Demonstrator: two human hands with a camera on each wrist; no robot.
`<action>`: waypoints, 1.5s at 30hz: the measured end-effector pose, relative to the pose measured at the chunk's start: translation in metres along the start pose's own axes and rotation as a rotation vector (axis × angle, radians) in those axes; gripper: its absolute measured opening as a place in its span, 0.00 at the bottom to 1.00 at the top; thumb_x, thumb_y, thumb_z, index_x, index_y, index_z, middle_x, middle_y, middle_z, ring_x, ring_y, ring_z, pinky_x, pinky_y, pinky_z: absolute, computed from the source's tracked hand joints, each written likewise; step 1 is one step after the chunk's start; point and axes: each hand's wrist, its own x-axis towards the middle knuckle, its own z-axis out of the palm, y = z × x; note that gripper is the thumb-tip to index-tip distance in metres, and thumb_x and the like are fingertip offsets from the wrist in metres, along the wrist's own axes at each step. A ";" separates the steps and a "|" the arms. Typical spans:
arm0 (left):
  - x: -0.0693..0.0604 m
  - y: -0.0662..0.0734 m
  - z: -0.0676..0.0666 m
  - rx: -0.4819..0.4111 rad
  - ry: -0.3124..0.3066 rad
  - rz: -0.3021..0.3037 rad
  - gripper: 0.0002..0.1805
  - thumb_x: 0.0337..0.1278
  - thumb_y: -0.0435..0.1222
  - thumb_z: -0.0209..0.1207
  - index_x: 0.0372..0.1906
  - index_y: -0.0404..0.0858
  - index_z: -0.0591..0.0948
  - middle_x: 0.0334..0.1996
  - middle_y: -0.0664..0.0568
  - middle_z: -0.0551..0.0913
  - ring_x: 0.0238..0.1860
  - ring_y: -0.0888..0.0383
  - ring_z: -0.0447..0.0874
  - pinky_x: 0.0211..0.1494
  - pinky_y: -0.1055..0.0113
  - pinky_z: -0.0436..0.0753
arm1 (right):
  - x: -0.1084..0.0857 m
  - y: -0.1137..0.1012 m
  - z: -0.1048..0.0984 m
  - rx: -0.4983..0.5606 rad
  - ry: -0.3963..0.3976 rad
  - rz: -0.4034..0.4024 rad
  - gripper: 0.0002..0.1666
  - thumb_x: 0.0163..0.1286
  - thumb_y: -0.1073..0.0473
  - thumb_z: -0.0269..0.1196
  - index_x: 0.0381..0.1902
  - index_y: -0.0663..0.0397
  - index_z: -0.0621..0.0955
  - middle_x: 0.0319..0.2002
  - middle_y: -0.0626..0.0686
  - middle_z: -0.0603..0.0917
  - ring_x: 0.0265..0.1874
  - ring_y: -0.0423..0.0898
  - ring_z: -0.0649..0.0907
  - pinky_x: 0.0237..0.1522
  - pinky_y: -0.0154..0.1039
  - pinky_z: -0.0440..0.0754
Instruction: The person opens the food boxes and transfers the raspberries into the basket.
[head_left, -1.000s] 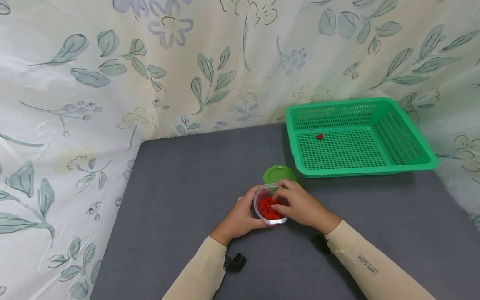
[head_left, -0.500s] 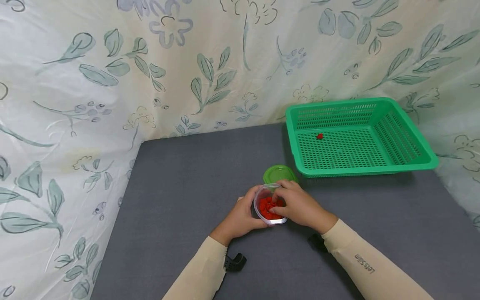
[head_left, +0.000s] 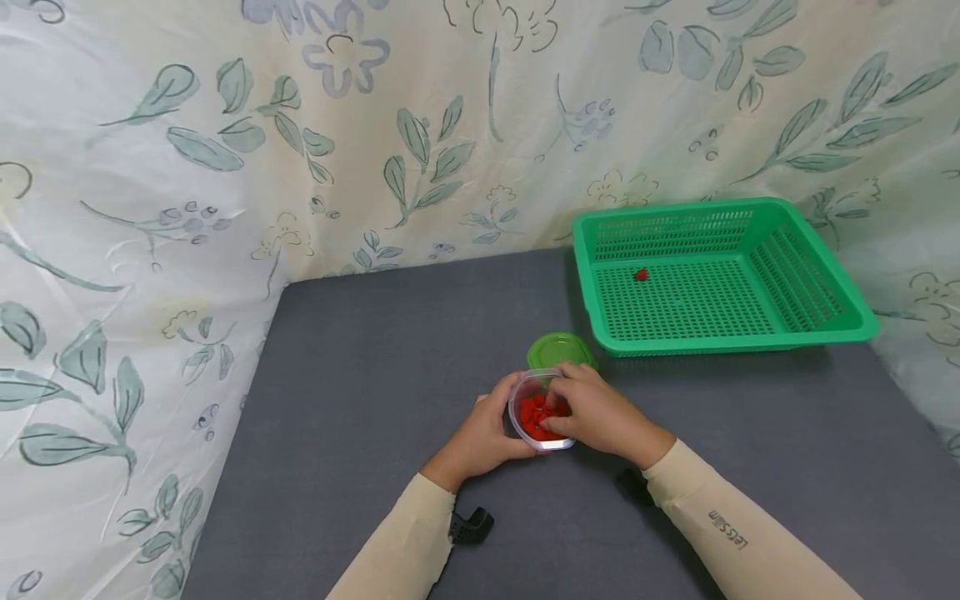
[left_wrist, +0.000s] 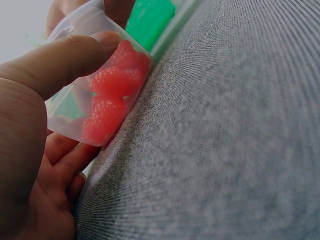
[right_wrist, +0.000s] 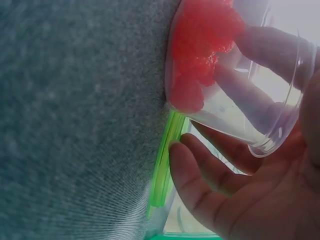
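Note:
A clear plastic container (head_left: pixel 555 445) with several raspberries (head_left: pixel 537 422) in it stands on the grey surface. My left hand (head_left: pixel 486 435) grips its left side, the thumb lying along the wall in the left wrist view. From the right, my right hand (head_left: pixel 600 410) reaches over the rim. Thumb and a finger are inside and close on a raspberry (right_wrist: pixel 220 30), seen through the wall in the right wrist view; their exact contact is blurred. The other fingers stay outside, near a green lid (head_left: pixel 557 350) lying just behind the container.
A green perforated basket (head_left: pixel 727 345) sits at the back right, with one small red piece (head_left: pixel 641 274) on its floor. Floral cloth (head_left: pixel 420 167) hangs behind and to the left of the grey table (head_left: pixel 390 358).
My right hand has dipped slightly further into the container, its thumb and finger drawing closer together. The left hand keeps its grip; the container has stayed in place.

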 end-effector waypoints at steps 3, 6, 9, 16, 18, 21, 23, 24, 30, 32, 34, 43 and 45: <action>0.000 -0.001 0.001 0.006 -0.002 0.007 0.56 0.51 0.39 0.82 0.84 0.47 0.64 0.71 0.58 0.79 0.66 0.58 0.76 0.73 0.48 0.65 | -0.001 0.000 0.001 -0.004 0.008 -0.005 0.15 0.65 0.57 0.81 0.30 0.44 0.83 0.48 0.50 0.80 0.47 0.52 0.77 0.44 0.48 0.81; 0.000 -0.001 0.001 0.008 0.001 0.013 0.56 0.51 0.39 0.82 0.84 0.47 0.64 0.71 0.57 0.80 0.66 0.58 0.77 0.72 0.48 0.65 | -0.002 0.000 0.001 -0.016 0.016 -0.014 0.16 0.66 0.57 0.81 0.28 0.43 0.81 0.48 0.50 0.80 0.46 0.52 0.77 0.43 0.47 0.82; 0.000 -0.001 0.001 0.007 0.001 0.013 0.56 0.50 0.38 0.82 0.84 0.46 0.64 0.71 0.57 0.80 0.66 0.58 0.77 0.72 0.48 0.65 | -0.002 0.001 0.002 -0.026 0.019 -0.021 0.19 0.67 0.57 0.80 0.26 0.41 0.80 0.49 0.51 0.80 0.47 0.52 0.77 0.44 0.47 0.81; -0.001 -0.001 0.002 0.004 0.000 0.008 0.56 0.51 0.38 0.82 0.84 0.47 0.64 0.71 0.58 0.79 0.66 0.59 0.77 0.73 0.49 0.64 | -0.002 0.002 0.003 0.016 0.013 -0.026 0.11 0.66 0.58 0.81 0.31 0.43 0.87 0.54 0.54 0.82 0.53 0.56 0.78 0.49 0.51 0.83; -0.002 -0.001 0.003 0.003 0.002 0.012 0.56 0.51 0.39 0.82 0.84 0.47 0.64 0.71 0.57 0.79 0.66 0.58 0.77 0.73 0.48 0.64 | -0.002 0.002 0.004 0.024 0.011 -0.024 0.10 0.66 0.59 0.81 0.31 0.44 0.88 0.55 0.55 0.82 0.56 0.58 0.79 0.51 0.52 0.83; -0.002 -0.001 0.003 0.003 0.003 0.013 0.56 0.50 0.39 0.82 0.84 0.46 0.64 0.71 0.57 0.79 0.66 0.58 0.77 0.73 0.48 0.64 | -0.002 0.002 0.004 0.032 0.013 -0.031 0.09 0.65 0.61 0.81 0.31 0.45 0.89 0.57 0.57 0.82 0.58 0.59 0.79 0.53 0.53 0.83; -0.002 -0.002 0.003 0.004 0.005 0.009 0.57 0.50 0.39 0.82 0.84 0.46 0.64 0.71 0.57 0.79 0.66 0.58 0.77 0.73 0.48 0.64 | -0.003 0.001 0.004 0.033 0.014 -0.037 0.10 0.65 0.61 0.81 0.30 0.45 0.88 0.58 0.58 0.82 0.59 0.60 0.79 0.54 0.53 0.83; -0.003 -0.002 0.004 0.001 0.007 0.007 0.57 0.50 0.39 0.83 0.84 0.47 0.64 0.71 0.57 0.79 0.66 0.57 0.77 0.72 0.48 0.65 | -0.003 0.001 0.004 0.034 0.014 -0.039 0.10 0.65 0.61 0.81 0.30 0.45 0.88 0.59 0.58 0.82 0.60 0.59 0.79 0.54 0.54 0.83; -0.003 -0.003 0.004 -0.006 0.009 -0.003 0.57 0.50 0.39 0.83 0.84 0.49 0.64 0.71 0.59 0.79 0.65 0.57 0.76 0.71 0.49 0.66 | -0.003 0.002 0.004 0.035 0.006 -0.050 0.10 0.66 0.62 0.80 0.30 0.46 0.88 0.62 0.59 0.81 0.61 0.59 0.78 0.56 0.53 0.83; -0.003 -0.003 0.005 -0.001 0.009 -0.002 0.56 0.50 0.39 0.83 0.84 0.49 0.65 0.72 0.60 0.79 0.65 0.58 0.76 0.71 0.49 0.66 | -0.004 0.002 0.004 0.035 0.010 -0.055 0.10 0.66 0.61 0.80 0.31 0.46 0.88 0.62 0.59 0.81 0.62 0.59 0.78 0.56 0.53 0.83; -0.003 -0.003 0.005 0.001 0.010 -0.001 0.56 0.50 0.39 0.83 0.84 0.49 0.65 0.71 0.59 0.79 0.65 0.57 0.76 0.71 0.49 0.66 | -0.004 0.003 0.004 0.036 0.018 -0.062 0.10 0.67 0.60 0.80 0.31 0.47 0.87 0.63 0.60 0.80 0.62 0.59 0.78 0.55 0.53 0.84; -0.003 -0.001 0.005 -0.009 0.012 -0.020 0.56 0.52 0.39 0.82 0.85 0.48 0.64 0.73 0.58 0.77 0.66 0.54 0.73 0.70 0.48 0.70 | -0.004 0.006 0.003 0.080 0.076 -0.084 0.09 0.67 0.61 0.80 0.33 0.48 0.88 0.70 0.65 0.76 0.63 0.60 0.80 0.56 0.53 0.85; -0.003 0.000 0.006 -0.008 0.011 -0.020 0.56 0.53 0.39 0.82 0.85 0.47 0.64 0.73 0.58 0.77 0.66 0.54 0.73 0.70 0.48 0.70 | -0.004 0.006 0.002 0.081 0.091 -0.087 0.08 0.67 0.60 0.80 0.34 0.48 0.88 0.70 0.65 0.76 0.60 0.59 0.82 0.54 0.53 0.85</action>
